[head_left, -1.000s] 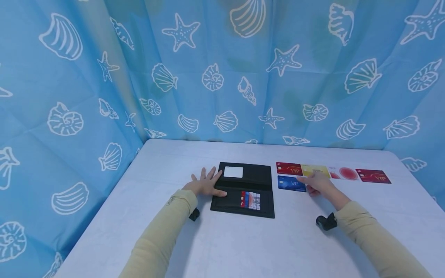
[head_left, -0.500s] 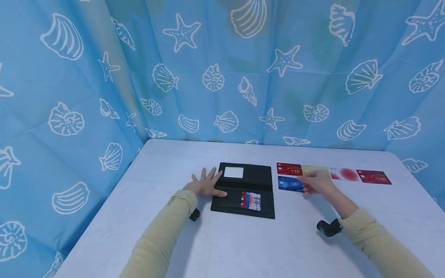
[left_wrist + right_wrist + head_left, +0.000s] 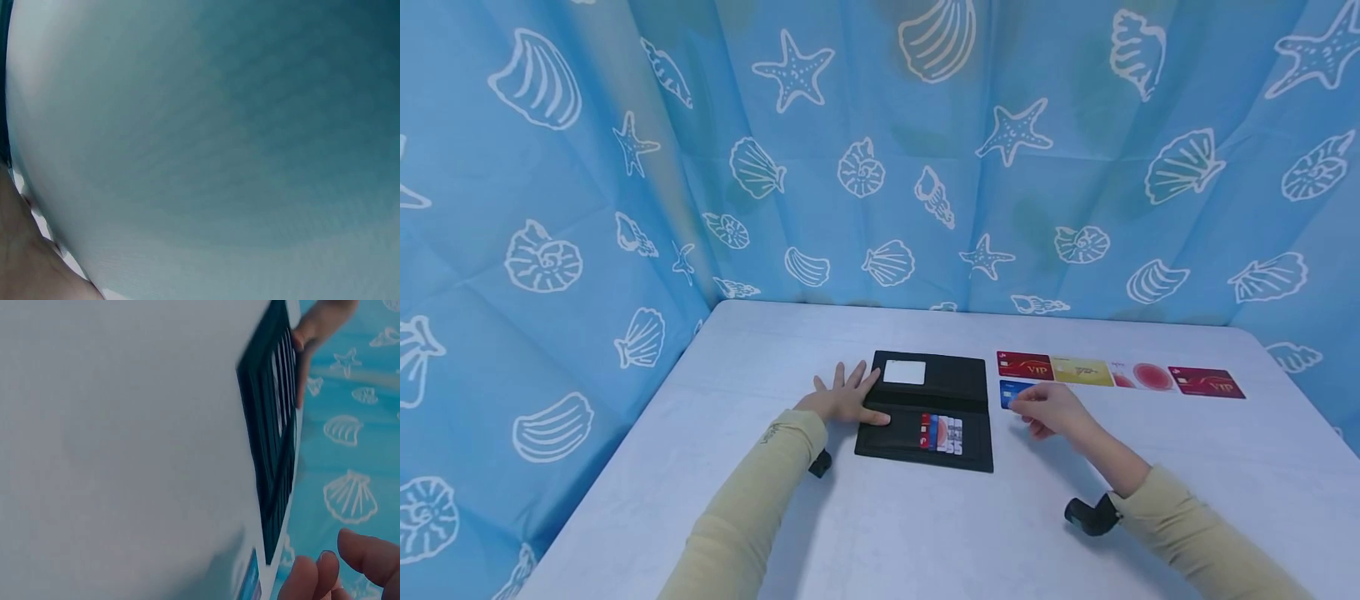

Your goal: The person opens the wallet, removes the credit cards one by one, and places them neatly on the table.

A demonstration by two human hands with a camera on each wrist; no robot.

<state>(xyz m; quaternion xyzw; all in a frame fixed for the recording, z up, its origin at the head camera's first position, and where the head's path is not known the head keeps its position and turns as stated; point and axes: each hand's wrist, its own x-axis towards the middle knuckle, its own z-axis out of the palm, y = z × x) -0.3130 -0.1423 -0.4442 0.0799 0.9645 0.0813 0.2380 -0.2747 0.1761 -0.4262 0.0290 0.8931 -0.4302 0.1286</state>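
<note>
An unfolded black wallet [image 3: 977, 429] lies on the white table, with several colourful cards [image 3: 942, 433] tucked into its lower slots. Fingers spread, my left hand [image 3: 842, 403] rests on the wallet's left side. My right hand [image 3: 1056, 410] is over the blue card [image 3: 1011, 390] and covers its right part in the head view. The right wrist view shows its thumb and loosely bent fingers [image 3: 328, 569] apart, with nothing between them. Close below those fingers shows an edge of the blue card [image 3: 249, 578]. Mostly pale blur fills the left wrist view.
Behind the blue card lies a row: a red VIP card [image 3: 1025, 365], a gold card [image 3: 1082, 372], a white card with pink circles [image 3: 1142, 376] and another red card [image 3: 1206, 382]. A blue shell-print curtain [image 3: 880, 167] hangs behind the table.
My right hand has moved left and a little nearer, from the blue card's right end to over it, uncovering the gold card. My left hand stays on the wallet.
</note>
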